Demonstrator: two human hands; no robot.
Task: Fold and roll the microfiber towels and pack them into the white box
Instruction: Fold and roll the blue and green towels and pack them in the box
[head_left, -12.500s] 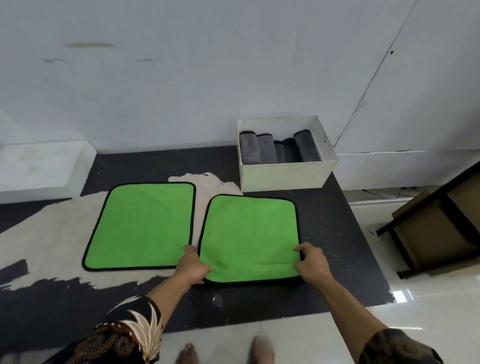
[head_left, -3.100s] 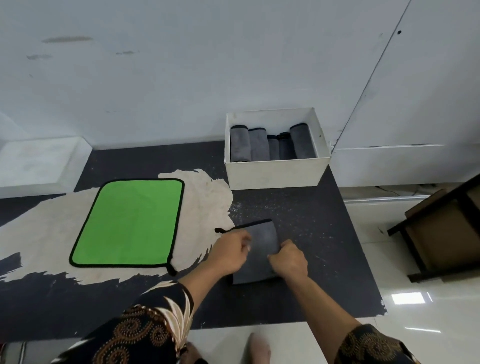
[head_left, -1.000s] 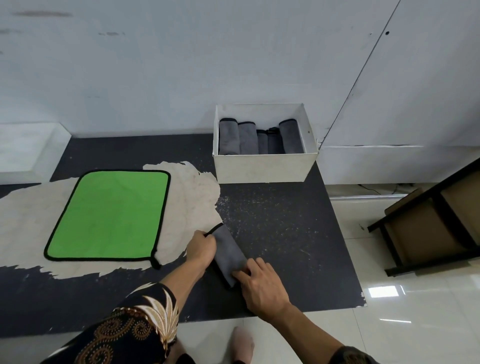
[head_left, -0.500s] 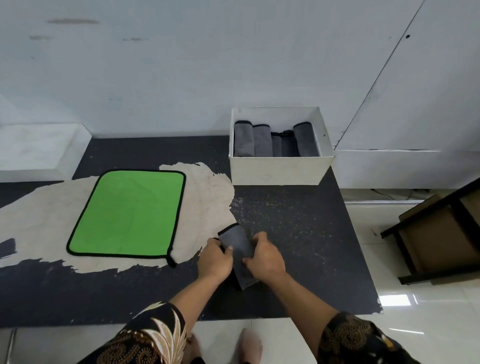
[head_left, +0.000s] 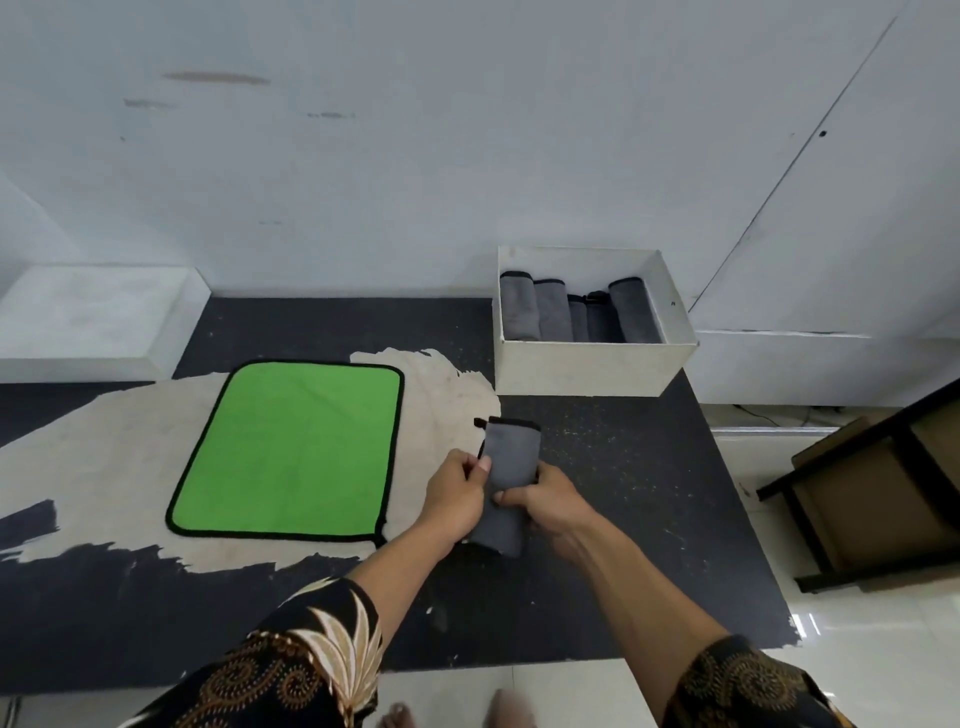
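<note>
A rolled grey towel (head_left: 510, 457) with black trim is held between both hands, just in front of the white box (head_left: 582, 369). My left hand (head_left: 456, 493) grips its left side with the thumb on top. My right hand (head_left: 550, 504) wraps round its right side, fingers curled over the roll. The roll points away from me toward the box. Inside the box lie several rolled grey towels (head_left: 571, 314) side by side. A green towel (head_left: 296, 447) with black edging lies flat to the left.
The work surface is a black mat (head_left: 623, 519) with a worn beige patch (head_left: 78, 457) under the green towel. A white ledge (head_left: 93, 317) stands at the back left. A dark wooden frame (head_left: 883, 483) stands on the tiled floor at the right. My feet show at the bottom edge.
The towel, flat and green 12.5 s ago, was folded grey side out and rolled. In the last half second both hands turned the roll more upright and brought it nearer the box.
</note>
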